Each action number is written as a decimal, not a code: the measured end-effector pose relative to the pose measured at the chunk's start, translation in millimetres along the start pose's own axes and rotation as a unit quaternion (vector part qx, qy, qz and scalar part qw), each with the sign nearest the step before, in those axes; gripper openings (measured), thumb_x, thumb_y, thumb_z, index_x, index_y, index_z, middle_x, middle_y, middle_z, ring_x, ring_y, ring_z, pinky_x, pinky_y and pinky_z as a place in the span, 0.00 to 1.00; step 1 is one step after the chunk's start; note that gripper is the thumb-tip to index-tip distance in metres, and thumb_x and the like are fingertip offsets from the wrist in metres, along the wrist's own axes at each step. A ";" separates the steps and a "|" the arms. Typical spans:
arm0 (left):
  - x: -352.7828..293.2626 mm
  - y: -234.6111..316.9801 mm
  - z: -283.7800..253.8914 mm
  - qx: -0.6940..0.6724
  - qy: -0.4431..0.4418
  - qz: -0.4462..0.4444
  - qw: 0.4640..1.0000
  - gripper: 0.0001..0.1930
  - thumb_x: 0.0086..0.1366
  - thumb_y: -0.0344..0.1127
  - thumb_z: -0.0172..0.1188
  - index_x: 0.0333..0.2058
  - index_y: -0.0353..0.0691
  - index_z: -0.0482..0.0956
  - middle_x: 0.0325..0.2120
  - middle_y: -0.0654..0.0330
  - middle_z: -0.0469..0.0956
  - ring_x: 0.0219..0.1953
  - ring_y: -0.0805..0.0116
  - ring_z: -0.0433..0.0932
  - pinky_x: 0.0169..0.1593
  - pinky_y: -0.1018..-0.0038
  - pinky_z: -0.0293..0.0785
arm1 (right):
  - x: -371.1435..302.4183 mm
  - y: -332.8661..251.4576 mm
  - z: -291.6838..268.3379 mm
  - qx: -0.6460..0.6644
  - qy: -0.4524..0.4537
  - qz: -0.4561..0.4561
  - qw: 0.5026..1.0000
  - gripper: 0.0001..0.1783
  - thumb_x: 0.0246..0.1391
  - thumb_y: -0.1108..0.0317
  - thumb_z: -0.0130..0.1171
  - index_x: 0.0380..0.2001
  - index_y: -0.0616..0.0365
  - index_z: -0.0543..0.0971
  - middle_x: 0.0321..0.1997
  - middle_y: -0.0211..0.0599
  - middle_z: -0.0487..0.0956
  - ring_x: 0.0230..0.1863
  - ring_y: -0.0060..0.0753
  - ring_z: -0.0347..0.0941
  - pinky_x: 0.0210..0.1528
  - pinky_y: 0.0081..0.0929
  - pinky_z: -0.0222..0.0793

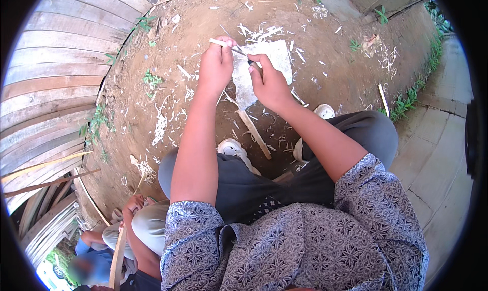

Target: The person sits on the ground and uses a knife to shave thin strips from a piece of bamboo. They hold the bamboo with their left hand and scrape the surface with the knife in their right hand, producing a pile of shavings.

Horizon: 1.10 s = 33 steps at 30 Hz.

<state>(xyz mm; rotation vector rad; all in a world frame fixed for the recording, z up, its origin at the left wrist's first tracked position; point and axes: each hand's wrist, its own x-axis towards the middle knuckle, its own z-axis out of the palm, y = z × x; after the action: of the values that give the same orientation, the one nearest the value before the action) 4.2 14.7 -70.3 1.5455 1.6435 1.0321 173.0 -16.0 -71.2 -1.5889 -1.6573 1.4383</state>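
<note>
Wood strip (pixel 216 42), one pale and thin piece, is held above the bare earth ground (pixel 325 52), near the far edge of a whitish flat slab (pixel 277 62). It is gripped by the left hand (pixel 217 62), whose fingers are closed around it, with one end left showing. One small knife (pixel 250 62) with a dark handle is gripped in the closed right hand (pixel 268 82); its blade is pointed toward the left hand's fingertips, and whether the strip is touched by it cannot be told. Any marking on the knife is too small to be read.

One slab is counted, and one longer wooden stick (pixel 254 133) is seen lying between two pale perforated shoes (pixel 233 147). Curled shavings (pixel 160 125), too many to be counted, are scattered on the ground. Another narrow stick (pixel 384 100) is seen near the green plants at right. At lower left, one co-worker's hand (pixel 133 203) is seen. The left side is lined by a plank wall (pixel 56 69).
</note>
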 end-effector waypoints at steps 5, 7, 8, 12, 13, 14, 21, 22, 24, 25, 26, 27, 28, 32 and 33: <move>-1.6 11.0 2.4 0.021 -0.017 -0.007 1.000 0.11 0.79 0.38 0.47 0.43 0.39 0.77 0.22 0.68 0.71 0.26 0.79 0.69 0.34 0.77 0.68 | 25.2 107.6 6.8 -0.071 0.028 0.027 0.997 0.17 0.69 0.61 0.48 0.58 0.50 0.67 0.42 0.61 0.81 0.47 0.67 0.78 0.49 0.54 0.72; 1.9 10.5 0.1 0.001 -0.016 -0.010 1.000 0.12 0.79 0.38 0.47 0.43 0.39 0.77 0.23 0.67 0.73 0.28 0.79 0.71 0.35 0.76 0.69 | 30.8 104.8 10.0 -0.077 0.016 0.050 0.996 0.17 0.70 0.60 0.47 0.58 0.50 0.67 0.44 0.61 0.82 0.48 0.67 0.78 0.50 0.54 0.72; 1.0 10.0 0.3 -0.011 -0.015 -0.014 1.000 0.12 0.79 0.38 0.46 0.43 0.39 0.77 0.23 0.66 0.74 0.28 0.79 0.72 0.36 0.76 0.69 | 29.4 106.0 10.5 -0.061 0.040 0.039 0.997 0.19 0.70 0.57 0.48 0.59 0.50 0.67 0.39 0.58 0.81 0.42 0.60 0.80 0.47 0.49 0.73; -1.0 11.8 -2.5 -0.001 -0.022 -0.052 0.998 0.12 0.79 0.38 0.46 0.44 0.40 0.76 0.24 0.65 0.75 0.29 0.77 0.73 0.38 0.75 0.71 | 27.7 72.5 2.9 0.244 -0.037 0.226 0.942 0.19 0.71 0.57 0.51 0.61 0.47 0.67 0.24 0.31 0.71 0.21 0.25 0.64 0.26 0.29 0.61; -0.7 13.6 -3.1 0.004 -0.023 -0.056 0.998 0.12 0.80 0.38 0.46 0.44 0.40 0.76 0.24 0.65 0.75 0.29 0.77 0.73 0.38 0.75 0.71 | 27.4 62.1 7.1 0.202 -0.017 0.162 0.966 0.19 0.71 0.58 0.51 0.61 0.48 0.67 0.24 0.28 0.69 0.21 0.22 0.61 0.25 0.27 0.58; -1.2 13.9 -3.0 0.007 -0.023 -0.062 0.998 0.12 0.80 0.38 0.46 0.44 0.40 0.76 0.24 0.65 0.75 0.29 0.77 0.74 0.38 0.75 0.71 | 26.1 52.4 9.6 0.157 0.001 0.098 0.983 0.19 0.71 0.59 0.52 0.61 0.48 0.67 0.23 0.25 0.67 0.20 0.19 0.58 0.24 0.25 0.56; 4.2 22.3 7.1 0.027 -0.035 -0.019 0.999 0.11 0.79 0.37 0.46 0.43 0.39 0.76 0.23 0.64 0.76 0.29 0.76 0.74 0.38 0.75 0.71 | 22.9 145.6 13.5 -0.011 0.039 0.030 0.999 0.19 0.67 0.65 0.51 0.59 0.49 0.66 0.38 0.58 0.82 0.44 0.58 0.81 0.45 0.50 0.71; 3.1 19.3 5.6 0.030 -0.035 -0.015 0.999 0.11 0.79 0.37 0.47 0.44 0.39 0.76 0.23 0.64 0.76 0.29 0.76 0.74 0.38 0.74 0.71 | 24.3 137.5 20.5 -0.024 0.062 0.003 0.998 0.19 0.67 0.64 0.51 0.59 0.48 0.66 0.35 0.57 0.81 0.42 0.60 0.81 0.45 0.49 0.72; -5.0 11.1 -0.5 0.025 -0.027 -0.024 0.999 0.11 0.79 0.37 0.47 0.44 0.39 0.76 0.23 0.64 0.76 0.28 0.76 0.74 0.37 0.74 0.71 | 14.3 57.1 9.3 -0.015 0.019 0.054 0.998 0.19 0.67 0.64 0.51 0.59 0.47 0.67 0.35 0.56 0.81 0.42 0.61 0.80 0.45 0.50 0.72; -3.3 11.6 -0.6 0.011 -0.028 -0.025 0.999 0.11 0.79 0.37 0.47 0.44 0.39 0.77 0.23 0.65 0.76 0.28 0.76 0.74 0.37 0.74 0.71 | 11.1 29.4 4.9 -0.015 0.002 0.081 0.997 0.19 0.67 0.63 0.52 0.59 0.47 0.67 0.36 0.56 0.82 0.42 0.61 0.80 0.45 0.50 0.72; -1.3 14.0 -1.2 -0.001 -0.029 -0.022 0.999 0.11 0.78 0.37 0.48 0.44 0.39 0.77 0.23 0.65 0.76 0.28 0.76 0.73 0.37 0.74 0.71 | 15.9 29.2 12.6 0.042 0.024 0.029 0.998 0.19 0.67 0.62 0.52 0.59 0.46 0.67 0.36 0.55 0.82 0.42 0.61 0.80 0.45 0.50 0.71; -2.6 16.2 0.9 0.005 -0.032 -0.027 0.999 0.11 0.78 0.37 0.48 0.44 0.39 0.78 0.23 0.65 0.76 0.28 0.76 0.73 0.37 0.74 0.71 | 14.0 33.3 13.2 0.033 0.032 0.016 0.999 0.19 0.67 0.62 0.52 0.59 0.46 0.67 0.36 0.55 0.82 0.42 0.62 0.80 0.45 0.50 0.71; -3.7 19.2 2.0 0.013 -0.034 -0.033 0.999 0.11 0.78 0.37 0.48 0.44 0.39 0.78 0.23 0.65 0.76 0.28 0.76 0.73 0.37 0.74 0.71 | 11.4 36.6 13.4 0.025 0.039 0.002 0.999 0.19 0.67 0.62 0.53 0.59 0.46 0.67 0.36 0.56 0.82 0.42 0.62 0.80 0.45 0.51 0.71; -4.5 18.2 2.5 0.038 -0.043 -0.007 0.998 0.12 0.78 0.37 0.48 0.45 0.39 0.79 0.24 0.65 0.77 0.26 0.77 0.73 0.33 0.76 0.70 | 25.2 85.8 22.0 -0.040 0.074 0.035 0.996 0.20 0.67 0.62 0.53 0.59 0.48 0.65 0.38 0.58 0.82 0.44 0.64 0.80 0.46 0.53 0.72; -1.2 14.0 1.0 0.029 -0.038 -0.007 0.999 0.11 0.78 0.37 0.49 0.45 0.39 0.79 0.24 0.64 0.78 0.26 0.77 0.73 0.32 0.77 0.70 | 26.5 83.5 21.4 -0.042 0.063 0.052 0.996 0.20 0.67 0.62 0.52 0.59 0.49 0.65 0.39 0.58 0.82 0.44 0.65 0.79 0.46 0.53 0.72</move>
<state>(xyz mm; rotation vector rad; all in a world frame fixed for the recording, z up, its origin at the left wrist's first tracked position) 11.9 13.6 -58.6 1.5884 1.6416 0.9142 186.7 -16.1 -160.3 -1.7980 -1.6026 1.3020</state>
